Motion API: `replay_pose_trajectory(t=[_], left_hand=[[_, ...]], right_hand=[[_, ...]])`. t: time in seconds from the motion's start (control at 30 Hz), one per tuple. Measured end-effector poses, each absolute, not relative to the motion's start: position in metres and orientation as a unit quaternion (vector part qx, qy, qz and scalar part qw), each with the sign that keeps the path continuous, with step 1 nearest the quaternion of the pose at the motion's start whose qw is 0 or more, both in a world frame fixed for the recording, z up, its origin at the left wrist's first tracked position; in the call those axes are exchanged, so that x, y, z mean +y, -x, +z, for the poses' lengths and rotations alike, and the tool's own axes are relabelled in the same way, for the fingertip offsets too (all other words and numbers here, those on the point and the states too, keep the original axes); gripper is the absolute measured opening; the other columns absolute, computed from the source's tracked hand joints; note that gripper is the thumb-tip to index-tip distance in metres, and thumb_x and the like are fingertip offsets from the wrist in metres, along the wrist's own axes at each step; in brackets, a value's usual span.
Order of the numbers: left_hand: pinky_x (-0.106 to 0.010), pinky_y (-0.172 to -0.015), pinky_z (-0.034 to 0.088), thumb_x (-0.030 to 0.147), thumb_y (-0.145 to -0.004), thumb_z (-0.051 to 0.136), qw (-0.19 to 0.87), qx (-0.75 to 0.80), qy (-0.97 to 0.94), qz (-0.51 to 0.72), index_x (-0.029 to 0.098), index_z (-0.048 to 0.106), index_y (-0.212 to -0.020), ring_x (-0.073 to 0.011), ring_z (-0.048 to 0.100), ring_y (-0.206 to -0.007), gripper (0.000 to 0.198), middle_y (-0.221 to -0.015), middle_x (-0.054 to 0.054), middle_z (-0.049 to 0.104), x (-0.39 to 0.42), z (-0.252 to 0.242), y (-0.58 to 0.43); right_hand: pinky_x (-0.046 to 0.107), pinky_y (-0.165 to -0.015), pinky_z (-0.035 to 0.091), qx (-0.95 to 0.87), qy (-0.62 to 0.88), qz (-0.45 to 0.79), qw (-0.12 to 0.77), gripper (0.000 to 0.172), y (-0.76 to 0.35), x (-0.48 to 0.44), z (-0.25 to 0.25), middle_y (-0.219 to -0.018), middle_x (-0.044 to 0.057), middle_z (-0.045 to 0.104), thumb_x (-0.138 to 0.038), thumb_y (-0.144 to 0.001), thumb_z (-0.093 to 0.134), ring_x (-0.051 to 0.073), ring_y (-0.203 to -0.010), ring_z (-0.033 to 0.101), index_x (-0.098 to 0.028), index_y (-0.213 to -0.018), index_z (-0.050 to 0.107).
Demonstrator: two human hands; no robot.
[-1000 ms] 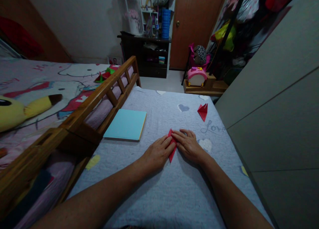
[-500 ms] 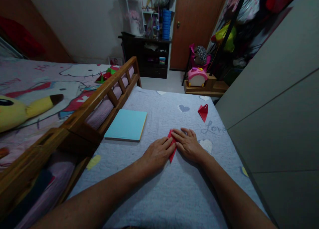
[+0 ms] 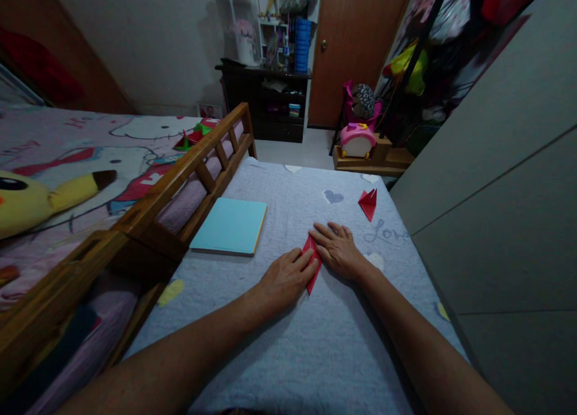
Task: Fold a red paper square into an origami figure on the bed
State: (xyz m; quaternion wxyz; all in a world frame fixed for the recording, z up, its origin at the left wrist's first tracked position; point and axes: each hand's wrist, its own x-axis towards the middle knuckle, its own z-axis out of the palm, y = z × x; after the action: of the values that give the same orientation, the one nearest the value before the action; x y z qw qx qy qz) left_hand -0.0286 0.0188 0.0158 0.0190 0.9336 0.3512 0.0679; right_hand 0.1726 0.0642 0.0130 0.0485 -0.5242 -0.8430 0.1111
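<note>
A piece of red folded origami paper (image 3: 311, 244), narrow and pointed, lies flat on the bed sheet in front of me. My left hand (image 3: 288, 278) holds it down, its fingers closed together across the middle and partly hiding it. On the paper's right edge rest the fingertips of my right hand (image 3: 338, 249), its fingers stretched out and spread. Farther off to the right lies another folded red paper piece (image 3: 368, 205) with raised points, touched by neither hand. Left of my hands is a stack of light blue square paper (image 3: 229, 225).
A wooden bed rail (image 3: 180, 175) runs along the left, with a yellow plush toy (image 3: 31, 201) on the bed beyond it. The pale cabinet (image 3: 505, 222) borders the right side. Past the bed's foot stand a dark shelf (image 3: 265, 102) and a pink toy (image 3: 358, 139).
My right hand has moved slightly up and its fingers have straightened. More of the paper's upper part now shows, spread a little wider. My left hand stays almost in place.
</note>
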Motion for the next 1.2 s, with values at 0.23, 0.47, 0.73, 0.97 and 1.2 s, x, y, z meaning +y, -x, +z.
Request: replay_pose_trajectory(t=[0.23,0.47,0.73,0.97,1.2], left_hand=[[-0.036,-0.088,0.051,0.017,-0.095,0.052,0.02,0.336,-0.937,0.092,0.014,0.058,-0.119,-0.0232,0.056,-0.1,0.025,-0.109,-0.008,0.063,0.018,0.011,0.028],[-0.038,-0.081,0.051,0.017,-0.094,0.054,0.0,0.345,-0.935,0.084,0.014,0.062,-0.112,-0.0244,0.058,-0.096,0.019,-0.103,-0.008,0.066,0.016,0.011,0.026],[-0.038,-0.082,0.05,0.016,-0.094,0.054,0.01,0.35,-0.935,0.059,0.012,0.058,-0.122,-0.025,0.059,-0.096,0.029,-0.105,-0.009,0.067,0.015,0.016,0.025],[-0.04,-0.086,0.051,0.015,-0.094,0.054,0.034,0.35,-0.935,0.053,0.013,0.058,-0.123,-0.0257,0.059,-0.099,0.03,-0.108,-0.009,0.067,0.016,0.017,0.026],[-0.041,-0.085,0.052,0.017,-0.092,0.057,0.08,0.358,-0.926,0.087,0.016,0.066,-0.111,-0.0261,0.061,-0.097,0.021,-0.101,-0.009,0.069,0.024,0.018,0.03]], right_hand=[[0.055,-0.115,0.022,-0.86,0.478,0.154,0.089,0.049,-0.175,0.041,0.018,-0.161,0.002,0.034,-0.023,-0.097,0.042,0.031,-0.147,0.024,-0.031,-0.143,0.051],[0.06,-0.116,0.016,-0.86,0.486,0.149,0.045,0.044,-0.176,0.035,0.019,-0.161,0.002,0.034,-0.035,-0.099,0.045,0.034,-0.147,0.024,-0.039,-0.143,0.051],[0.06,-0.116,0.015,-0.857,0.498,0.127,0.026,0.045,-0.18,0.053,0.016,-0.162,0.001,0.031,-0.044,-0.102,0.036,0.035,-0.148,0.023,-0.041,-0.146,0.046],[0.06,-0.114,0.017,-0.853,0.512,0.097,0.034,0.045,-0.178,0.069,0.01,-0.161,0.002,0.033,-0.043,-0.102,0.037,0.036,-0.147,0.024,-0.039,-0.145,0.047],[0.057,-0.111,0.028,-0.817,0.545,0.089,0.165,0.051,-0.181,0.071,0.006,-0.154,0.014,0.043,-0.03,-0.095,0.051,0.035,-0.14,0.034,-0.021,-0.145,0.047]])
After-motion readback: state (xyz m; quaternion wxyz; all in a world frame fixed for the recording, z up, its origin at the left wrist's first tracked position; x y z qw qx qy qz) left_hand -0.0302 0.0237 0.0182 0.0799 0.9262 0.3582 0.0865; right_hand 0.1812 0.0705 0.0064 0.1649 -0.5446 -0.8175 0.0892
